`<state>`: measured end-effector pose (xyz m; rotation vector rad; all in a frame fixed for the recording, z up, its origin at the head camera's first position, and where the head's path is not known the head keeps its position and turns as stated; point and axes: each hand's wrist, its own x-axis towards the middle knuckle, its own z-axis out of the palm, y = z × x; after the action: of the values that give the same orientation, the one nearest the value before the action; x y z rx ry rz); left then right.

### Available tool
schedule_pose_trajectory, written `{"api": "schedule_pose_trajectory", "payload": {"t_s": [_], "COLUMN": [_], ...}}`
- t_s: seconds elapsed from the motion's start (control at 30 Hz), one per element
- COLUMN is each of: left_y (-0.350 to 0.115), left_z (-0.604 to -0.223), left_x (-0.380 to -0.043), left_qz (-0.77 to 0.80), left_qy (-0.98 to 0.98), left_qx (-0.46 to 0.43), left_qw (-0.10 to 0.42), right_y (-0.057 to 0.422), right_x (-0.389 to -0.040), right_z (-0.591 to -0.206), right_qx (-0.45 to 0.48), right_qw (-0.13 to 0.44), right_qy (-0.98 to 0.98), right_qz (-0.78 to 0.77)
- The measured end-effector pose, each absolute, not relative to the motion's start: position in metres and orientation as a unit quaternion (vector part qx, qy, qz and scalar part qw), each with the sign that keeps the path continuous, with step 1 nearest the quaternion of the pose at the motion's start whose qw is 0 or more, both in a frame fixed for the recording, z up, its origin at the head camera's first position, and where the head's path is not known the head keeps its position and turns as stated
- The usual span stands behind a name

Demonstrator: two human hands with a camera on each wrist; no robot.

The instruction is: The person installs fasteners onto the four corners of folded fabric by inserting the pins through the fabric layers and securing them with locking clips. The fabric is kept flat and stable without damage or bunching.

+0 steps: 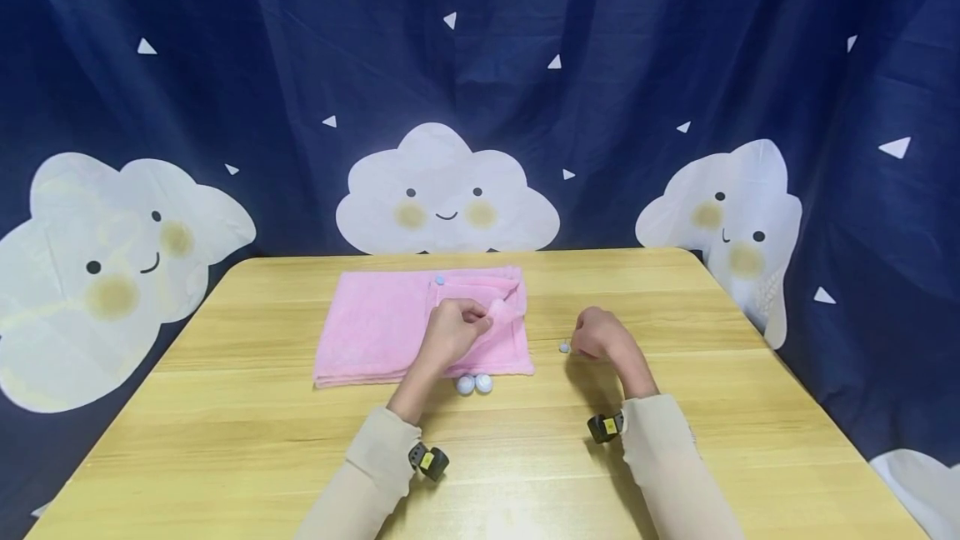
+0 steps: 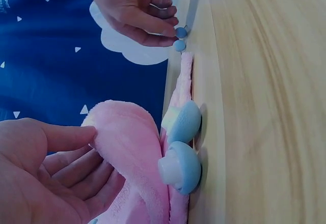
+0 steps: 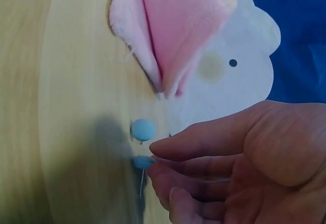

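Note:
My left hand (image 1: 457, 327) pinches a raised flap of the pink plush cloth (image 1: 375, 315) between thumb and fingers. The folded cloth lies flat elsewhere, and a small blue button-like head (image 1: 439, 280) shows on its upper part. Just at its front edge stand two light-blue mushroom-shaped fasteners (image 2: 185, 167) with pale stems. To the right, my right hand (image 1: 600, 333) reaches down to the table, thumb and index finger pinching the edge of a blue-headed pin (image 3: 142, 162), whose thin metal shaft shows. A second blue-headed pin (image 3: 143, 130) lies beside it, close to the thumb.
The light wooden table (image 1: 247, 440) carries everything. A dark blue curtain (image 1: 480, 40) with smiling clouds and white triangles hangs behind it. Both wrists wear small black cameras (image 1: 431, 462) over beige sleeves.

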<state>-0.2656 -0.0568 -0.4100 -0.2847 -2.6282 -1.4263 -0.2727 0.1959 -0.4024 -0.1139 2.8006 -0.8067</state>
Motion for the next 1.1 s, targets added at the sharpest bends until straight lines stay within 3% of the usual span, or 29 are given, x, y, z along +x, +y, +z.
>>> {"api": "schedule_pose_trajectory", "payload": {"t_s": [0.3,0.63,1.1], "left_y": [-0.057,-0.057,-0.056], "left_z": [-0.409,-0.409,-0.409], "left_x": [-0.265,-0.264,-0.264], "left_qz": [-0.474,-0.471,-0.478], "left_qy": [-0.872,-0.873,-0.869], "left_qx": [-0.097,-0.098,-0.093], "left_qw": [0.073,0.074,0.089], "right_y": [0.196,0.189,0.181], "right_x": [-0.276,-0.277,-0.275], "right_z": [-0.411,-0.403,-0.393], "right_qx": [-0.024,-0.038,-0.001], "right_qw": [0.138,0.0,-0.077], "right_qy": [0.951,0.963,0.927], "right_qz": [-0.276,-0.266,-0.367]}}
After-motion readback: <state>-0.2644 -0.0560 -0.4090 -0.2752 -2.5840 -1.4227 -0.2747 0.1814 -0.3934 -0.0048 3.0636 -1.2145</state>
